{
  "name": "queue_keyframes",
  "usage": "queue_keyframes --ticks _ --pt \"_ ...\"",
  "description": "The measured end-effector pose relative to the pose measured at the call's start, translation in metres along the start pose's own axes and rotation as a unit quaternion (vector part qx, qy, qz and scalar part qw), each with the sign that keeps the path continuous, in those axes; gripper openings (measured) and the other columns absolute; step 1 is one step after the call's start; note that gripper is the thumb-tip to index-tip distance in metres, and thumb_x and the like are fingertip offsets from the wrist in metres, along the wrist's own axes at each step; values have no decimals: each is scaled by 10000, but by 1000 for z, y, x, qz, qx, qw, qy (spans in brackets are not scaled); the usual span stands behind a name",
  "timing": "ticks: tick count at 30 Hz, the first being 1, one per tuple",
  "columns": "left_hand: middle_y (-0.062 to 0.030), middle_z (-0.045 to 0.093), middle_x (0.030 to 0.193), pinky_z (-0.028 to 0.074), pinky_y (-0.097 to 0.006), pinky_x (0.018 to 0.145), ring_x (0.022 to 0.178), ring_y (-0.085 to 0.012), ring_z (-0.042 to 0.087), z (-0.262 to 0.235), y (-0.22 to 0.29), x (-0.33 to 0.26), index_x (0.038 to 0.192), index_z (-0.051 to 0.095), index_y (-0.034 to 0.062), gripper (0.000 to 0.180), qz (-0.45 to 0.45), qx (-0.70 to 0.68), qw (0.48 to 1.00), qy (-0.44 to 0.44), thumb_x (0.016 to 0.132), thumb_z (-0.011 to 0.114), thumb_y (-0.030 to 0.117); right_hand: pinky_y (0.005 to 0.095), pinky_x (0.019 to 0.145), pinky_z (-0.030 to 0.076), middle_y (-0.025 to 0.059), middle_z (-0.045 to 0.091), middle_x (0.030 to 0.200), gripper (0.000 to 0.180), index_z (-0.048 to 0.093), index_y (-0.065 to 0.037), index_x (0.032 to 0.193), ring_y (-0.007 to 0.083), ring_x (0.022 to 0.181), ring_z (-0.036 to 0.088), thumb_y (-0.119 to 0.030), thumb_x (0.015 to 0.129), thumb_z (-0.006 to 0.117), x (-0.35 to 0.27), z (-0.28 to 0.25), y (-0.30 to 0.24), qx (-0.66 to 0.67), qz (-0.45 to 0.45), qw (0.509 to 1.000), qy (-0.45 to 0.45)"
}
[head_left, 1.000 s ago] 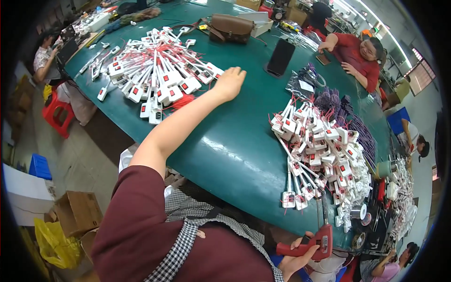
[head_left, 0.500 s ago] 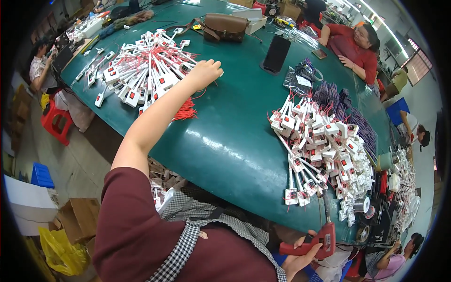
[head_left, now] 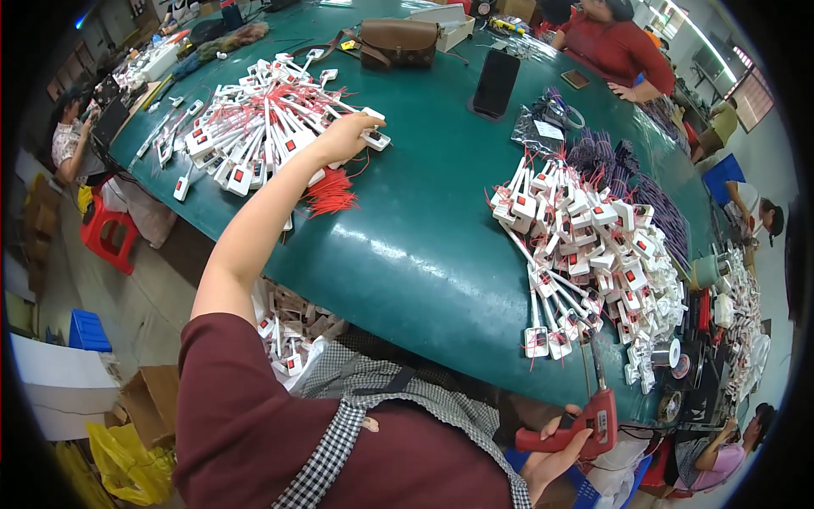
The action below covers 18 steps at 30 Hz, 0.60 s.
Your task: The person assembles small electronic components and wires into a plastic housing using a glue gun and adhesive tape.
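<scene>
My left hand (head_left: 346,138) reaches to the right edge of a fanned pile of white switch pieces with red wires (head_left: 246,140). Its fingers are closed on a white switch piece (head_left: 378,141) that sticks out past them. Just below lies a bundle of loose red wires (head_left: 332,195). At the lower right, my right hand (head_left: 555,454) grips a red soldering gun (head_left: 604,420) by its handle, its metal barrel pointing up toward the table edge. Beyond that tip, a second heap of white switch pieces (head_left: 585,237) spreads over the right side of the table.
On the green table (head_left: 398,254) stand a brown bag (head_left: 398,42) and a propped black phone (head_left: 495,83). Purple cable bundles (head_left: 627,178) and a solder spool (head_left: 667,353) lie to the right. A person in red (head_left: 615,51) sits across. More white pieces fill a bag (head_left: 292,335) below the edge.
My left hand has drawn slightly left and down, and white switch pieces now show at its fingertips. The soldering gun has shifted a little right and up. The person in red has leaned forward.
</scene>
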<state>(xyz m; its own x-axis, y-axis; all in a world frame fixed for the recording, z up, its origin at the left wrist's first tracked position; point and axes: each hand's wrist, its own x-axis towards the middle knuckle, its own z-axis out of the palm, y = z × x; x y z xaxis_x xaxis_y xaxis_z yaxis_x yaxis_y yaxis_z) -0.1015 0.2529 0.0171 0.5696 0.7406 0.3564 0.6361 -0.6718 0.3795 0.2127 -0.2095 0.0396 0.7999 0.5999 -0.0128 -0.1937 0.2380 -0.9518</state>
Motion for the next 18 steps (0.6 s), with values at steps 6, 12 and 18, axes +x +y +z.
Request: queue_keyframes --ticks 6,12,18 --pt "-119 609 976 452 -329 816 919 -243 590 -8 -9 1 1032 566 35 311 -99 -116 988 -30 736 476 3 204 477 359 94 511 1039 437 376 -15 1145 90 571 459 -391 927 424 0 0 1 -2 -5 1000 -6" --pt "-119 617 890 467 -365 735 837 -298 588 -14 1 5 887 584 40 202 -40 32 996 -66 689 555 66 202 474 360 99 505 1047 444 379 -10 1146 88 575 460 -395 928 418 -1 -4 1 -9 -1 1000 -23" --pt "-91 598 833 487 -383 682 847 -262 591 -7 27 8 799 633 62 122 -9 307 952 -12 680 610 76 199 477 368 98 515 1041 446 385 -7 1152 86 582 460 -394 930 412 -2 -2 1 0 -12 1000 -9"
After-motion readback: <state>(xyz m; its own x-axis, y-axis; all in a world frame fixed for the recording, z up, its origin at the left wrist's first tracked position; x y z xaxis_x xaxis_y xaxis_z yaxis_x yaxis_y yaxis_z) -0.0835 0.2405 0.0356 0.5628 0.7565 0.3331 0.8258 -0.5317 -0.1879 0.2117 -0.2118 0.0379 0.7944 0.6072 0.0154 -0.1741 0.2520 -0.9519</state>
